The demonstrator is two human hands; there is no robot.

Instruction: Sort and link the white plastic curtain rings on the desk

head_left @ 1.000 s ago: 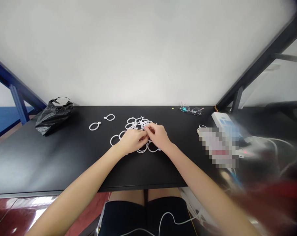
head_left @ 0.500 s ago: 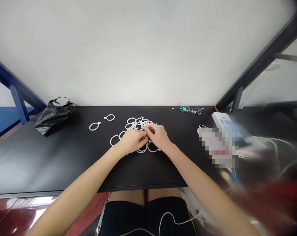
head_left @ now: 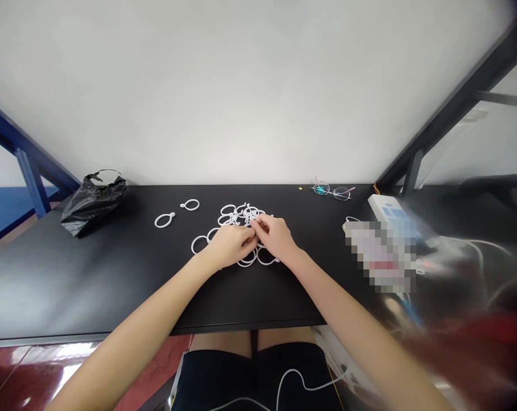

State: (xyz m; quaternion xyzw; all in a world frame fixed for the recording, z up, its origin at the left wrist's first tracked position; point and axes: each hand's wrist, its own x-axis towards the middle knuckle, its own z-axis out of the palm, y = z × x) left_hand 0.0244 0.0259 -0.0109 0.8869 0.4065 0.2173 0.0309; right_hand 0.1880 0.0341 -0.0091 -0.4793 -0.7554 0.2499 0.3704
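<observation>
Several white rings (head_left: 228, 210) with small clips lie in a loose pile at the middle of the black table (head_left: 125, 285). Over the pile my left hand (head_left: 233, 245) is closed, its fingertips pinched together over a white ring. Against it, my right hand (head_left: 275, 234) pinches at the same spot with thumb and index finger. The fingers hide most of what they hold. Two more rings lie apart to the left, one nearer (head_left: 165, 220) and one farther back (head_left: 190, 205).
A crumpled black plastic bag (head_left: 93, 202) sits at the back left. Glasses (head_left: 332, 190) lie near the wall at the back right. On the right are a white box (head_left: 387, 205), a blurred-out object (head_left: 378, 257) and cables. A white cable (head_left: 290, 372) crosses the lap.
</observation>
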